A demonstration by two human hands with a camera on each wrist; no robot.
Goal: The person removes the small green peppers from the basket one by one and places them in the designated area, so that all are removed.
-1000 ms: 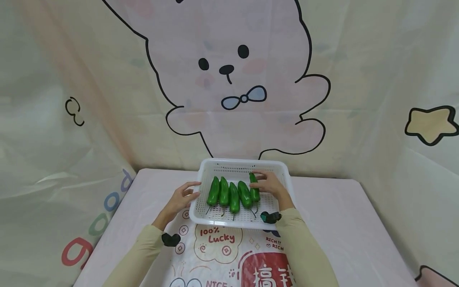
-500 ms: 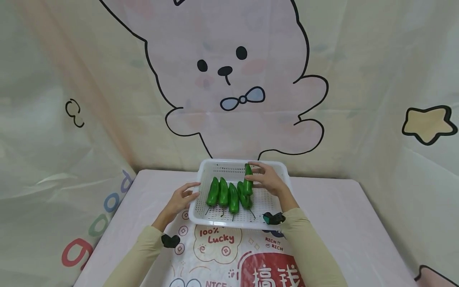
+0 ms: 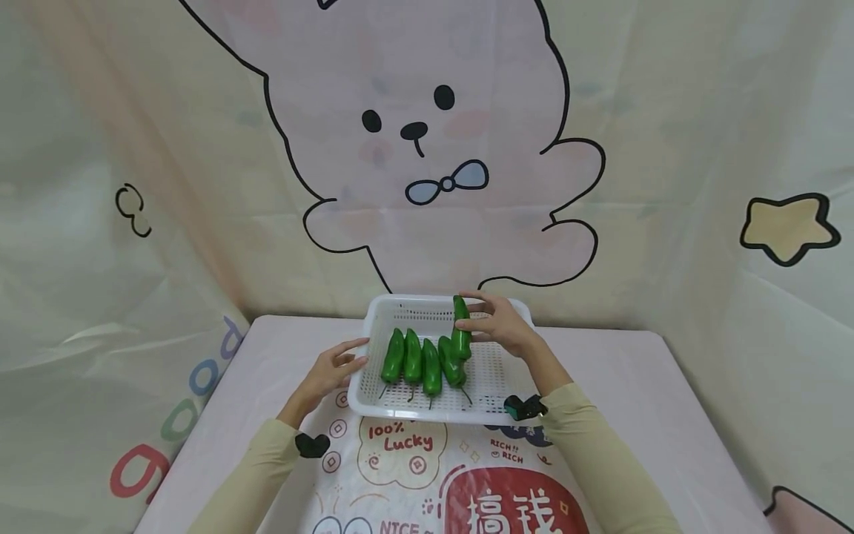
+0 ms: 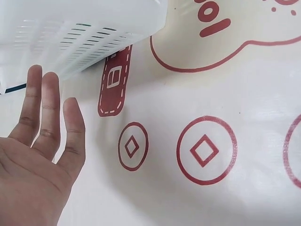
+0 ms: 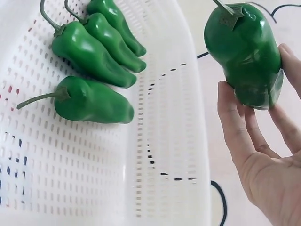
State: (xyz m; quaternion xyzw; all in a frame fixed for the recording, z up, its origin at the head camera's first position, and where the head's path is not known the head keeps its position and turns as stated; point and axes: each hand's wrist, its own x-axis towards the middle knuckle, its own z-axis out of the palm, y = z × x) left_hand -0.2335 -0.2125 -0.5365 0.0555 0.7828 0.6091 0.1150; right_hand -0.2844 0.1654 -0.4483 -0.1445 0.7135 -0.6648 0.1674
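A white perforated plastic basket [image 3: 434,417] holds several green peppers [image 3: 431,371] lying side by side, stems toward the person. Between its thumb and fingers, my right hand [image 3: 505,328] pinches one more green pepper [image 5: 249,52], raised above the others with its stem end toward the wrist camera. The right wrist view has the remaining peppers [image 5: 94,100] on the basket floor. At the basket's left side is my left hand [image 3: 328,372], its fingertips right at the wall. In the left wrist view its fingers [image 4: 51,108] are extended beside the basket wall, holding nothing.
The basket stands near the back of a table [image 3: 600,415] covered with a white cloth. A printed mat [image 3: 400,475] with red lettering lies in front of it. Behind rises a fabric backdrop [image 3: 427,237] with a cartoon bear.
My right hand has lifted the rightmost pepper from the basket floor and brought it up and slightly left, over its neighbour. The left hand stays at the basket's left side.
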